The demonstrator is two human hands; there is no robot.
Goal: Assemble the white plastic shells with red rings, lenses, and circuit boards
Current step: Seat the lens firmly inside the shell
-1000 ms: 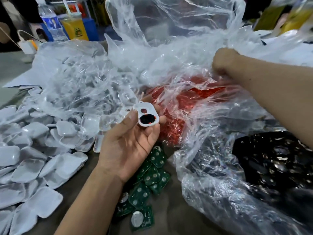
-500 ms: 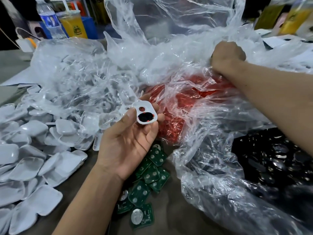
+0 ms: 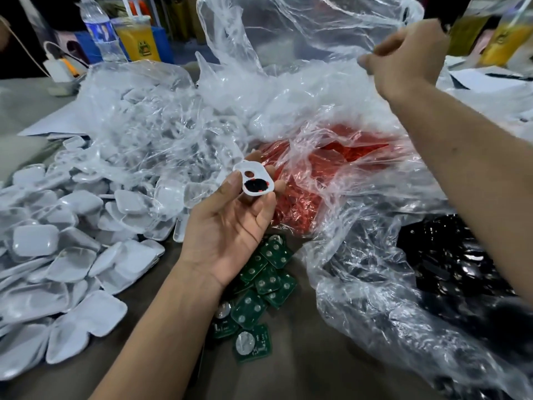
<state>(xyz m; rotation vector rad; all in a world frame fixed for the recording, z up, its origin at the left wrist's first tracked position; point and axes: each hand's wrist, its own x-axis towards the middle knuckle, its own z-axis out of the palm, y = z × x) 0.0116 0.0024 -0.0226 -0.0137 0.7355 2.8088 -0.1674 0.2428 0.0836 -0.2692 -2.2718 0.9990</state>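
1. Sitting at frame centre, the white shell (image 3: pixel 253 179) is pinched by the left hand (image 3: pixel 230 226), thumb and fingertips clamped on its edges.
2. At two o'clock, the right hand (image 3: pixel 409 57) grips the clear plastic bag (image 3: pixel 288 39), fingers curled.
3. Green circuit boards (image 3: pixel 259 287) lie at six o'clock; red rings (image 3: pixel 311 174) at three.

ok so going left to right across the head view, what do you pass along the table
pile of white shells → left hand holding a white shell → bag of red rings → bag of black lenses

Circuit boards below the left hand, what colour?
Green circuit boards with silver round pads, head view.
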